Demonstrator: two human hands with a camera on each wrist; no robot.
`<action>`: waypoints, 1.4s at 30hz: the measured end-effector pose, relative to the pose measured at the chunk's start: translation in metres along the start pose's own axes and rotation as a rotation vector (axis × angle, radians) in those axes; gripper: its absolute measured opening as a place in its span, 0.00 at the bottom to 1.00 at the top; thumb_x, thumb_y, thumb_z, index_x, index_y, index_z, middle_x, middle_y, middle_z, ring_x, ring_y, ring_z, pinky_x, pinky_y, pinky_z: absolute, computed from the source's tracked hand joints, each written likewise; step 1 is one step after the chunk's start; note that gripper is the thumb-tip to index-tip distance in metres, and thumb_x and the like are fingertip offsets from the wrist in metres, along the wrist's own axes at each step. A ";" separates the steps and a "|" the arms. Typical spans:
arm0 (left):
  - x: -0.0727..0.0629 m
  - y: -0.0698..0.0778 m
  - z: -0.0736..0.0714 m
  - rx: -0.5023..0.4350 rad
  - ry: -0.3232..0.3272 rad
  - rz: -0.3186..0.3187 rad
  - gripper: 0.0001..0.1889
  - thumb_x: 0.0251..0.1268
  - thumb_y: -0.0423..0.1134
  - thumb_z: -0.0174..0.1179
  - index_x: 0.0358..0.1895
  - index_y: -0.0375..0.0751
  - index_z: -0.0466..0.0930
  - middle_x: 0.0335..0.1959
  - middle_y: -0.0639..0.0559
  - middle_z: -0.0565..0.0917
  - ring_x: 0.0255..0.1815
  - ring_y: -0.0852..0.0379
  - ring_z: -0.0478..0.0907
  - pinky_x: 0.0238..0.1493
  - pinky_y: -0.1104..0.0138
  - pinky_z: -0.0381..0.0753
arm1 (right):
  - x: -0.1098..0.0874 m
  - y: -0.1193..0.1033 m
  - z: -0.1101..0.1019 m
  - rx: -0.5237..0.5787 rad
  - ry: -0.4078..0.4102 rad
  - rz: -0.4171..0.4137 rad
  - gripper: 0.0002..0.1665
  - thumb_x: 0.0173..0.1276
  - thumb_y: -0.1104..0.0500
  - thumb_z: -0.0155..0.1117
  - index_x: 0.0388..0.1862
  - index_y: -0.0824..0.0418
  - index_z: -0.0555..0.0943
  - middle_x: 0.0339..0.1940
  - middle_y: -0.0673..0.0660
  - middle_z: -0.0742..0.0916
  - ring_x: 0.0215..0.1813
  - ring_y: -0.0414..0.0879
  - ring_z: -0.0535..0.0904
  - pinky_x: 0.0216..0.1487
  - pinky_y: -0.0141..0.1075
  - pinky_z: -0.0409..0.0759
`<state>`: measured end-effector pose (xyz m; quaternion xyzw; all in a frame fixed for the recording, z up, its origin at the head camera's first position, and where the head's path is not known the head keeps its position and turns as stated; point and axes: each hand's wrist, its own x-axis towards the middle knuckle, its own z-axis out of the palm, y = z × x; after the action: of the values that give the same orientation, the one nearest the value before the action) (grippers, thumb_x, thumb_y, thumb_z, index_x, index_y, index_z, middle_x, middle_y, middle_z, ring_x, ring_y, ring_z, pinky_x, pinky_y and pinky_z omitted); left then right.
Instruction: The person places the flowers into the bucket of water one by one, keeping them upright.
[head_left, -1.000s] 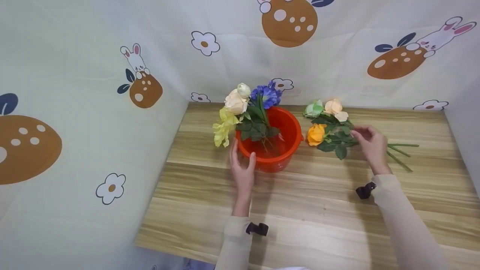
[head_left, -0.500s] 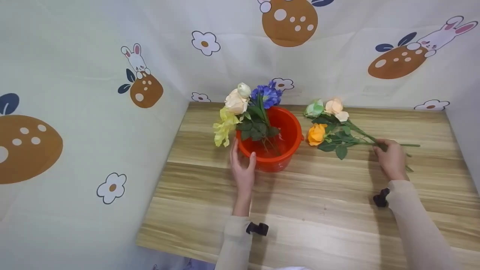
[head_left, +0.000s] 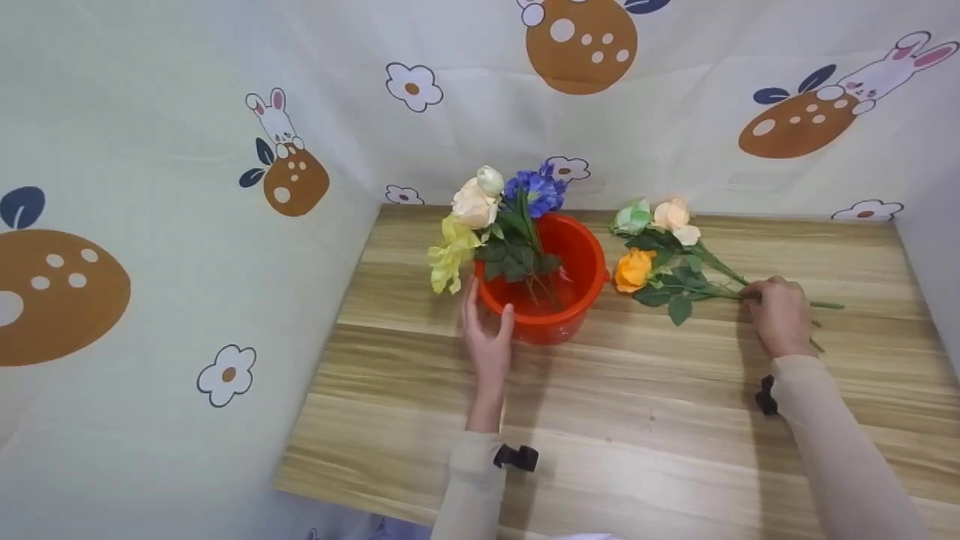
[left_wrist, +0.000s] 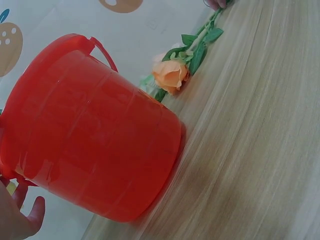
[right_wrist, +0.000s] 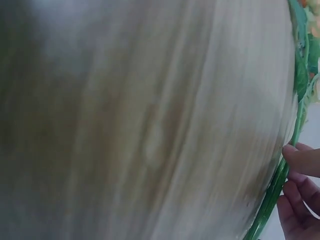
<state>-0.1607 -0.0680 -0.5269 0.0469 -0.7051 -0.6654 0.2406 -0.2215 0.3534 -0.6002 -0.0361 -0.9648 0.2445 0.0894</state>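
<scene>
At the left of the table stands a red bucket (head_left: pixel 546 330), with white-pink (head_left: pixel 475 204), blue (head_left: pixel 535 193) and yellow (head_left: pixel 454 253) flowers leaning over its rim. My left hand (head_left: pixel 487 346) rests against the bucket's near left side, thumb and fingers spread. In the left wrist view the fingertips (left_wrist: pixel 20 192) are right at the rim. To the right lie loose flowers: an orange rose (head_left: pixel 634 269), a peach flower (head_left: pixel 672 215) and a pale green one (head_left: pixel 631 217). My right hand (head_left: pixel 781 315) pinches their green stems (right_wrist: pixel 272 195) between thumb and fingers, low over the table.
A wood-grain table (head_left: pixel 600 450) carries everything. Behind it and along the left hangs a pale cloth (head_left: pixel 315 67) printed with rabbits and flowers. The bucket's handle (left_wrist: pixel 105 52) is seen in the left wrist view.
My right hand has moved right, from beside the leaves to the stems, and now pinches them. The stem ends have shifted slightly toward me. The left hand and bucket stay put.
</scene>
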 end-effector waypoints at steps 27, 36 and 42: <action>0.003 -0.014 0.001 -0.005 -0.007 -0.031 0.35 0.64 0.27 0.63 0.74 0.29 0.60 0.78 0.36 0.61 0.79 0.40 0.57 0.78 0.53 0.61 | 0.006 -0.043 -0.027 0.108 0.094 -0.052 0.06 0.67 0.67 0.67 0.40 0.68 0.87 0.38 0.68 0.86 0.39 0.61 0.81 0.43 0.53 0.75; 0.004 -0.039 0.002 0.001 0.011 -0.003 0.37 0.63 0.28 0.64 0.75 0.36 0.61 0.79 0.42 0.61 0.79 0.45 0.57 0.78 0.54 0.61 | 0.011 -0.070 -0.039 0.172 0.099 -0.041 0.08 0.67 0.64 0.68 0.42 0.66 0.87 0.40 0.65 0.87 0.36 0.48 0.80 0.42 0.33 0.71; 0.004 -0.037 0.002 -0.010 0.009 -0.017 0.36 0.64 0.32 0.65 0.75 0.41 0.63 0.78 0.47 0.63 0.78 0.49 0.60 0.77 0.58 0.64 | 0.014 -0.088 -0.046 0.231 0.127 -0.055 0.09 0.66 0.61 0.70 0.41 0.66 0.87 0.37 0.65 0.89 0.29 0.21 0.67 0.35 0.20 0.66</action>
<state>-0.1741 -0.0717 -0.5609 0.0546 -0.7002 -0.6708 0.2383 -0.2292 0.2995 -0.5158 -0.0146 -0.9233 0.3487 0.1605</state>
